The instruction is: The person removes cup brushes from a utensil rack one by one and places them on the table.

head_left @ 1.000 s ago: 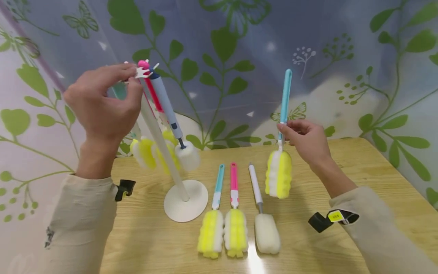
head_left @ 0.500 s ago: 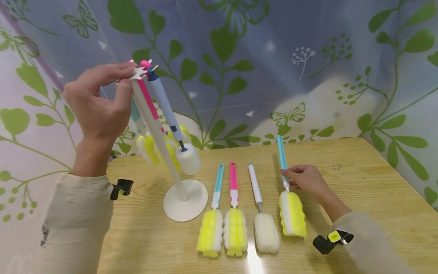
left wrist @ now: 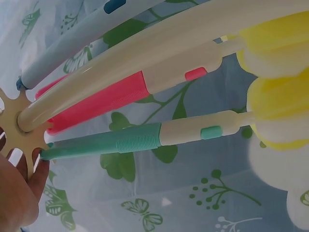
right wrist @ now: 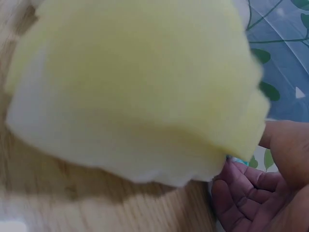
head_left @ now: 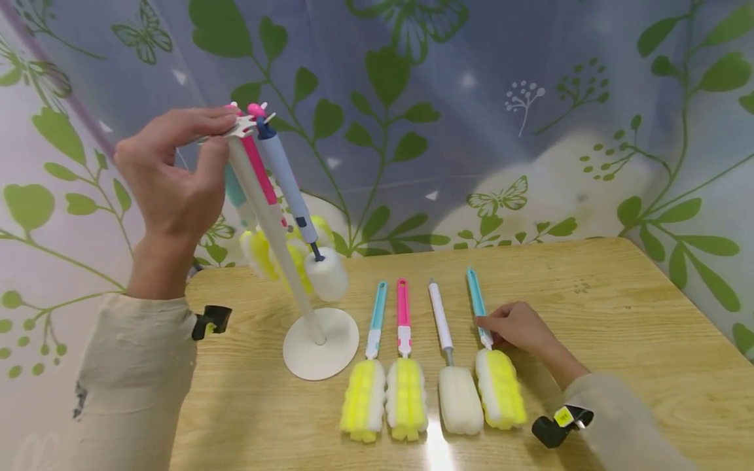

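Observation:
In the head view my left hand [head_left: 182, 170] pinches the pronged top of a white stand [head_left: 273, 239] between thumb and fingers. Bottle brushes with light blue [head_left: 285, 183], pink [head_left: 259, 170] and teal [left wrist: 120, 140] handles hang from its prongs. On the right, my right hand [head_left: 524, 330] pinches a blue-handled bottle brush [head_left: 501, 389] low on its handle, close over the table. Its yellow-and-white sponge head fills much of the right wrist view [right wrist: 130, 92] and overlaps the edge of the neighbouring white sponge brush [head_left: 459, 399] in the head view.
Beside that white brush lie a pink-handled brush [head_left: 406, 399] and another blue-handled brush [head_left: 362, 399], heads toward me. The stand's round base [head_left: 336, 356] sits to their left on the wooden table [head_left: 618, 288]. A leaf-patterned curtain [head_left: 442, 163] hangs behind the table.
My right hand has lowered the blue-handled bottle brush from the air down to the table, beside the white one. My left hand stays at the stand's top, where the hanging brushes have shifted slightly.

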Motion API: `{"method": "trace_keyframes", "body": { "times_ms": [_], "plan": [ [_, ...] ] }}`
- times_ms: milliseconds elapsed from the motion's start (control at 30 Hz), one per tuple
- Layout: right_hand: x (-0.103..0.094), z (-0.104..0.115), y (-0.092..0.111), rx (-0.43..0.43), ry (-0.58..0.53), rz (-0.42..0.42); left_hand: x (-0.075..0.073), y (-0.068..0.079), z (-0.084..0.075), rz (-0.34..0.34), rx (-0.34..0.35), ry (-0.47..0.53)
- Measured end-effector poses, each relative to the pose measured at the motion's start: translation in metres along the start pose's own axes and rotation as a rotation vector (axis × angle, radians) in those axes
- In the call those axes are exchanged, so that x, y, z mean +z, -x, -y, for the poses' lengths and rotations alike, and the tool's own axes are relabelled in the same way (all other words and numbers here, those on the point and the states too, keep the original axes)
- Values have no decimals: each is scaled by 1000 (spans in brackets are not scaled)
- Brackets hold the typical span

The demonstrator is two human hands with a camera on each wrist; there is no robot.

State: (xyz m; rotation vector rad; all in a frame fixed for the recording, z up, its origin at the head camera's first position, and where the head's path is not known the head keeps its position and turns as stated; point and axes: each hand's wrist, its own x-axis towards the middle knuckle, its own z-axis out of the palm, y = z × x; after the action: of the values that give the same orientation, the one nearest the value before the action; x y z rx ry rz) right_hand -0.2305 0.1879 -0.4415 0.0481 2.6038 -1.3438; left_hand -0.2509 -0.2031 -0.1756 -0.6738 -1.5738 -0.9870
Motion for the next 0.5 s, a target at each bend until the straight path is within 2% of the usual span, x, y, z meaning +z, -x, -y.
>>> {"method": "trace_keyframes", "body": {
  "times_ms": [500],
  "plan": [
    [5, 4, 2, -13, 63, 21, -1, 0, 1, 10, -5, 13]
  ]
}}
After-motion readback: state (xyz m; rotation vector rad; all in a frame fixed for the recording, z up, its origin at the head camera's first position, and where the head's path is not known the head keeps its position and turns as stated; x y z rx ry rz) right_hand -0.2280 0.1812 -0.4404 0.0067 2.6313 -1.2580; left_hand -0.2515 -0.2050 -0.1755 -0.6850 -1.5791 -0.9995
